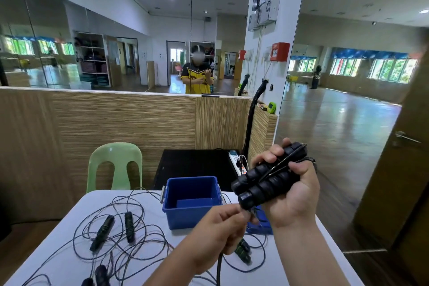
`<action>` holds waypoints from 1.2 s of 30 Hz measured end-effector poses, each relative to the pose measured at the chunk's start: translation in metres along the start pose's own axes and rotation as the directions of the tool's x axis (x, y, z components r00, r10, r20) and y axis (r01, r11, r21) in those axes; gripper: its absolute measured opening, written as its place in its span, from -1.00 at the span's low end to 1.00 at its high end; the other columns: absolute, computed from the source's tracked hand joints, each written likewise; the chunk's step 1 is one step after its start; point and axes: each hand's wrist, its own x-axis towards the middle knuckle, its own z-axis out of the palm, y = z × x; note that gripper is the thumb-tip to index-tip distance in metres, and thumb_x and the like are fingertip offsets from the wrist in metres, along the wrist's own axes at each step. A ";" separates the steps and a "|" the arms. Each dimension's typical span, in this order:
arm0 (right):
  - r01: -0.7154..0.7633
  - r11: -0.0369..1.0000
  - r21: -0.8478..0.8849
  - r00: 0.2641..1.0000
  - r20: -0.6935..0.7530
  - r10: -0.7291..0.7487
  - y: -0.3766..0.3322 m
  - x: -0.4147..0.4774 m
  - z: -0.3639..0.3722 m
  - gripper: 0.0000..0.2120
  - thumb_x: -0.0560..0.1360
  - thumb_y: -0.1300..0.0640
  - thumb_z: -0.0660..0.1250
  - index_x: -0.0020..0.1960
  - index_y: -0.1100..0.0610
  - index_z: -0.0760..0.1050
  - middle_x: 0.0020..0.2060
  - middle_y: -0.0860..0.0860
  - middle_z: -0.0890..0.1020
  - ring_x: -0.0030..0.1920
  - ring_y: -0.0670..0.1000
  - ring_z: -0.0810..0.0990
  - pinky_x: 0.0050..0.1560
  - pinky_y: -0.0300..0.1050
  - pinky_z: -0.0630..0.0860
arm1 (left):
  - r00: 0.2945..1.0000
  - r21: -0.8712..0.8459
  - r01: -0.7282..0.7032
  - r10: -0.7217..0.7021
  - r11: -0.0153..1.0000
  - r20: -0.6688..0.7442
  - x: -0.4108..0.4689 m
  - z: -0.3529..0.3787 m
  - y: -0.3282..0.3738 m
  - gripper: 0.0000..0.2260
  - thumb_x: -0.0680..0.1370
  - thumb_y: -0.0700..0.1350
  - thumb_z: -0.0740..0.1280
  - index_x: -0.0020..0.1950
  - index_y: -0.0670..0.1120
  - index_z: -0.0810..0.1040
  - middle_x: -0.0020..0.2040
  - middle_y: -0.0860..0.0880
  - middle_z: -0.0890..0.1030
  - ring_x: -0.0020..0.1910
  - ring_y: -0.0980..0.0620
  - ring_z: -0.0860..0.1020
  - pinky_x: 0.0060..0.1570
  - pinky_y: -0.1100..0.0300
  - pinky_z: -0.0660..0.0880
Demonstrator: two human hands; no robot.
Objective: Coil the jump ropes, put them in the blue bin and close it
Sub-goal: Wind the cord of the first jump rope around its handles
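My right hand grips two black jump rope handles side by side, raised above the table to the right of the open blue bin. A thin cord crosses over the handles. My left hand pinches that rope's cord just below the handle ends, and the cord hangs down from it. More jump ropes lie loose and tangled on the white table: two dark handles at the left, another pair at the front edge, one handle under my left hand.
The bin's blue lid lies on the table right of the bin, mostly behind my arms. A green plastic chair and a black table with a power strip stand behind. A wood-panelled partition and mirror wall face me.
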 end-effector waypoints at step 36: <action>0.094 0.929 -0.359 0.866 -0.431 -0.254 0.023 -0.009 -0.037 -0.79 0.51 0.08 0.42 0.02 0.16 0.46 -0.13 0.04 0.58 -0.09 0.01 0.66 0.06 -0.07 0.63 | 0.891 0.425 0.070 0.135 0.902 -0.433 -0.004 0.053 0.010 -0.64 0.70 -0.08 0.24 -0.29 -0.04 0.59 -0.48 0.03 0.42 -0.48 0.12 0.38 -0.42 0.30 0.35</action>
